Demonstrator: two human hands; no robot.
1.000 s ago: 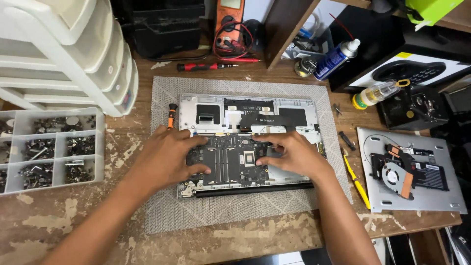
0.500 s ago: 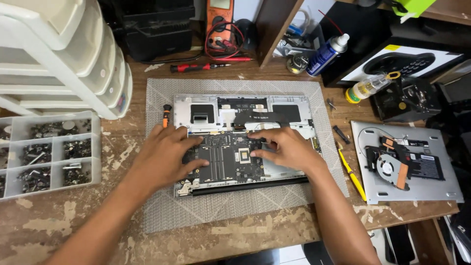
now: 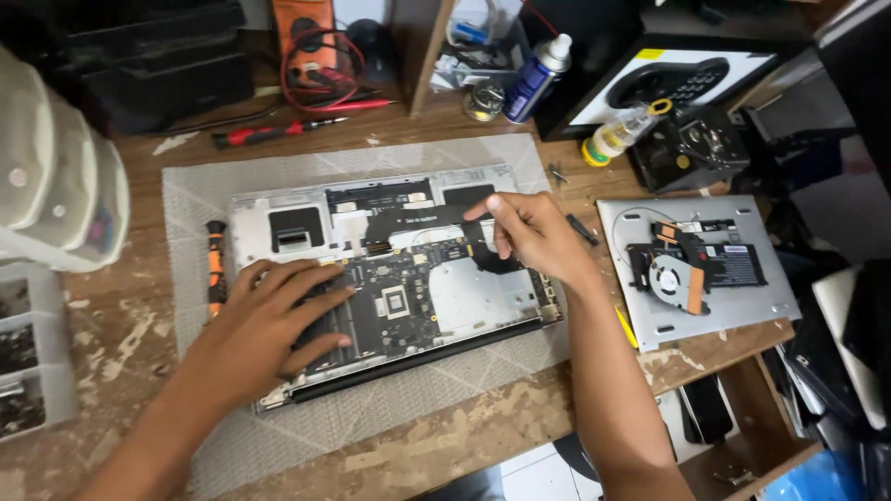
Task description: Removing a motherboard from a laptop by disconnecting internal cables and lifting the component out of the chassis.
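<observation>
Change: right hand [image 3: 534, 232] has lifted off the circuit board since a second ago and now sits raised over the laptop's upper right; left hand [image 3: 269, 320] has stayed pressed on the board's left part.
Laptop: opened laptop base [image 3: 371, 278], bottom cover off, lies on a grey mat [image 3: 278, 167] in the middle of the wooden surface [image 3: 111, 343].
Left hand: flat, fingers spread and relaxed, resting on the dark circuit board [image 3: 394, 301]; grasping nothing.
Right hand: fingers pinched on a black flat strip [image 3: 418, 218] that runs leftward across the top of the base.
Beside the laptop: orange-handled screwdriver [image 3: 215, 264] lies on the mat just left of the base.
Right of the mat: removed silver cover [image 3: 696, 274] carrying a fan and orange-taped parts.
Back of surface: blue spray can [image 3: 535, 79], small clear bottle with yellow cap [image 3: 617, 137], red-handled screwdriver [image 3: 269, 133].
Left edge: white stacked drawers [image 3: 56, 186] and a clear parts tray [image 3: 32, 353].
</observation>
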